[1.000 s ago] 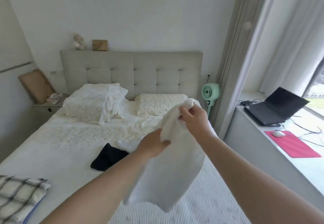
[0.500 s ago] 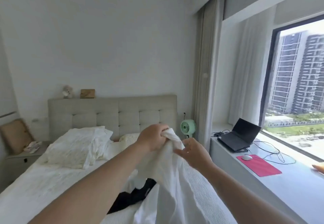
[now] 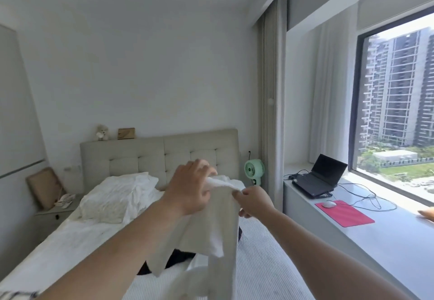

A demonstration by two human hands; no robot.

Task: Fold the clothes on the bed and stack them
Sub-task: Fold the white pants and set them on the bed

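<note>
I hold a white garment (image 3: 211, 229) up in the air over the bed (image 3: 58, 248). My left hand (image 3: 190, 187) grips its top edge, fingers curled over the cloth. My right hand (image 3: 251, 202) pinches the same edge just to the right. The cloth hangs down in loose folds between my forearms. A black garment (image 3: 173, 261) lies crumpled on the bed behind the white one, mostly hidden by it. A corner of a checked folded cloth (image 3: 16, 295) shows at the bottom left edge.
Pillows (image 3: 117, 196) lie at the headboard (image 3: 152, 156). A nightstand (image 3: 56, 210) stands to the left. A green fan (image 3: 253, 170) stands right of the bed. On the window ledge (image 3: 387, 241) sit a laptop (image 3: 319, 177), a mouse (image 3: 328, 204) and a red pad (image 3: 344, 213).
I have lifted the white garment higher and my head has tilted up. My hands have come to its top edge, left hand now above and left of the right.
</note>
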